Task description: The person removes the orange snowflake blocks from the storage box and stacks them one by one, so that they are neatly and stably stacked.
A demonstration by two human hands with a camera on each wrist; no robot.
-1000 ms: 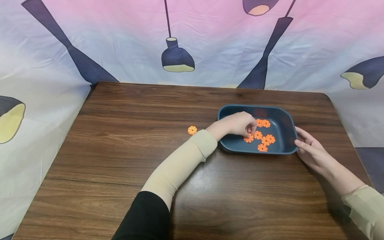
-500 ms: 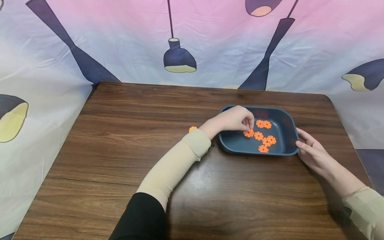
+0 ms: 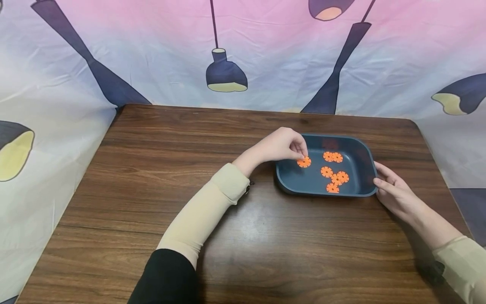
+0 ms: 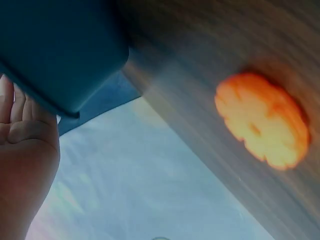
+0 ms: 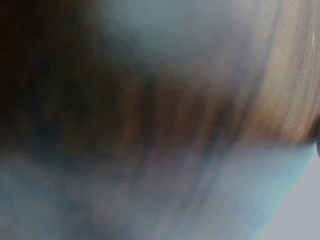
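My left hand is over the left end of a dark blue plastic basin, pinching an orange notched plastic disc between thumb and fingers. Its fingers are partly in sight by the basin's rim in the left wrist view. More orange discs lie inside the basin, some overlapping, in its middle and right part. At the basin's right end my right hand grips the wall, thumb at the rim and fingers outside. The right wrist view is blurred and shows neither hand nor basin.
Another orange disc lies on the wooden table left of the basin; in the head view my left arm hides it. A cloth backdrop printed with lamps hangs behind the table's far edge.
My left hand has moved left and slightly away from me within the basin, and the pinched disc has come along with it. The right hand keeps its hold on the basin.
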